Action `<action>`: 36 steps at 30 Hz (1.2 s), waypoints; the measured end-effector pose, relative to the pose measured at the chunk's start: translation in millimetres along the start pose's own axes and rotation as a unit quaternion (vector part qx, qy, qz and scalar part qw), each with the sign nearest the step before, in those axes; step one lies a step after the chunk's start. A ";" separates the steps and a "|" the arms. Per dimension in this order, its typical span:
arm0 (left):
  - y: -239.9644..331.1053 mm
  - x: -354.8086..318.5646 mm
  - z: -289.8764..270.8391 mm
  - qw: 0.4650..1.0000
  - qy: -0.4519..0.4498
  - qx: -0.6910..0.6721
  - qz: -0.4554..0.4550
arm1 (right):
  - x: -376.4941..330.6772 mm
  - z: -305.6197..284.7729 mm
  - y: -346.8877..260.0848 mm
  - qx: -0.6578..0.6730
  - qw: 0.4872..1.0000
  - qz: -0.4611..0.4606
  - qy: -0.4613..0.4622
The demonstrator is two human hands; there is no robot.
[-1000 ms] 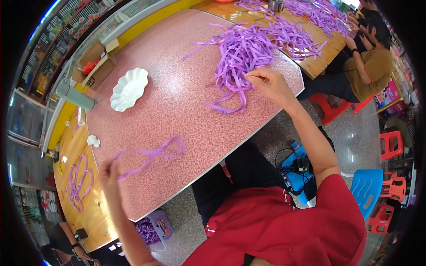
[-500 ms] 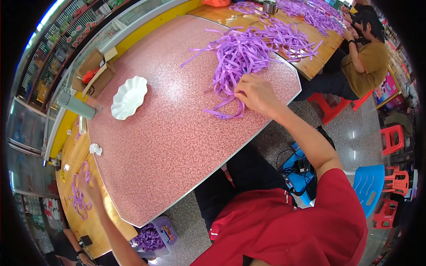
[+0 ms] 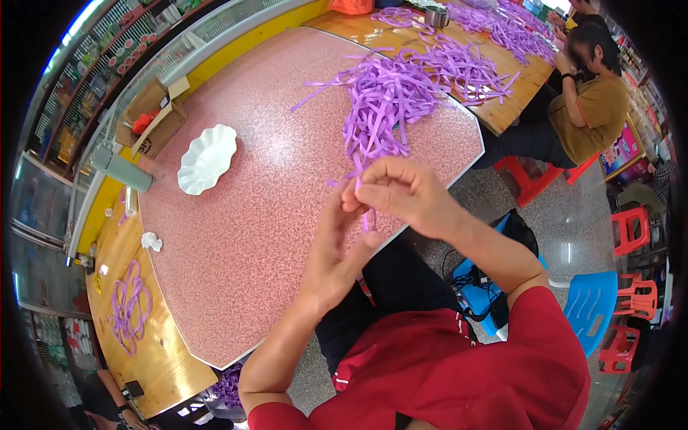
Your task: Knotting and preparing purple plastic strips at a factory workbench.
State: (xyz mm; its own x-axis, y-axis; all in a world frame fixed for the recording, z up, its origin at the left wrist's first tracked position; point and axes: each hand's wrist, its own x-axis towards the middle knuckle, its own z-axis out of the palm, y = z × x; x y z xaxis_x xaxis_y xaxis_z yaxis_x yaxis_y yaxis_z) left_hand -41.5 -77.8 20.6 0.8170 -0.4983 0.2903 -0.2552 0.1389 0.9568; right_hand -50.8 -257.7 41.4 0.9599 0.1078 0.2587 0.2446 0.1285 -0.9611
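Observation:
My right hand pinches a purple ribbon between thumb and fingers at the near side of the pink speckled table. A short end of the ribbon hangs below the pinch. Beside it, my left hand is open, thumb and fingers apart, its fingertips close to the right hand's. Whether they touch the ribbon I cannot tell. Just beyond both hands lies a large tangled heap of purple ribbons, spilling over the table's far right edge.
A white scalloped dish, a grey-green bottle, a cardboard box and crumpled tissue are at left. Ribbon loops lie on the wooden table. People sit at the far right, near red stools and a blue chair.
My left hand has come from the wooden table at left to meet my right hand. The right hand has drawn the ribbon nearer, away from the heap.

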 end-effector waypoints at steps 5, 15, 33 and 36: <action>-7.2 -9.5 -23.1 0.955 -0.121 -0.103 -0.250 | -8.2 -4.7 6.6 0.073 0.987 -0.066 0.128; -13.9 -32.9 -100.7 0.971 -0.001 0.021 -0.237 | -12.8 -46.2 41.3 0.075 0.983 -0.017 0.166; 17.9 -31.5 -84.1 0.980 -0.048 0.047 -0.189 | -7.0 30.4 -2.8 -0.470 0.830 -0.277 0.114; 27.3 -32.3 -78.5 0.981 -0.043 0.043 -0.185 | -5.0 30.0 -11.2 -0.376 0.867 -0.314 0.087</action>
State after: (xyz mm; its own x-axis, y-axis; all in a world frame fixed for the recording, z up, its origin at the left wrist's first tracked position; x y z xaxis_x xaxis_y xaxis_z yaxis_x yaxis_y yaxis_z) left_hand -34.2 9.3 38.4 0.8167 -0.5711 -0.0828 0.0058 -0.1354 0.9908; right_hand -62.4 -230.1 53.7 0.5950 0.0909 0.7985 0.6839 -0.5791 -0.4437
